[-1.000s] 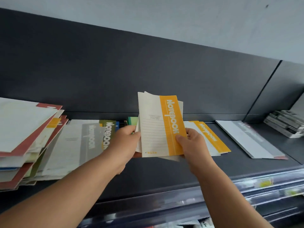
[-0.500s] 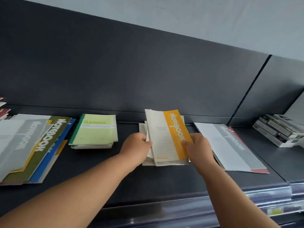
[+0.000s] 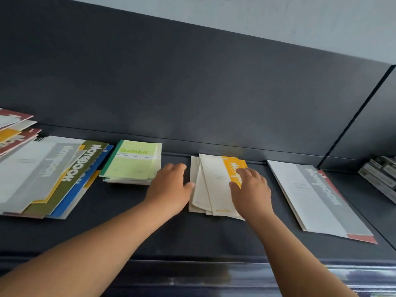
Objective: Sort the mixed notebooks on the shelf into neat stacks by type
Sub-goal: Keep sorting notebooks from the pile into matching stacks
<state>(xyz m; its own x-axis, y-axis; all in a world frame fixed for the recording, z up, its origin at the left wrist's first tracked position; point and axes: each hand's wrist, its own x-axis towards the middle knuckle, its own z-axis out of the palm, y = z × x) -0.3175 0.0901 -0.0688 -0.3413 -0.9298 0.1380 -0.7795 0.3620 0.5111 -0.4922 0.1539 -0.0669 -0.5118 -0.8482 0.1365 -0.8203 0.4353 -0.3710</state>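
Head camera looked down on a dark shelf (image 3: 214,236). Near its middle lay a small, uneven stack of yellow notebooks (image 3: 214,185), flat against the back panel. The right hand (image 3: 251,191) rested palm-down on top of that stack, fingers spread and pressing, not gripping. The left hand (image 3: 169,187) lay open beside the stack, its thumb touching the left edge. To the left sat a green notebook pile (image 3: 134,162), then a fanned mixed pile (image 3: 42,174); a grey notebook (image 3: 317,198) lay to the right.
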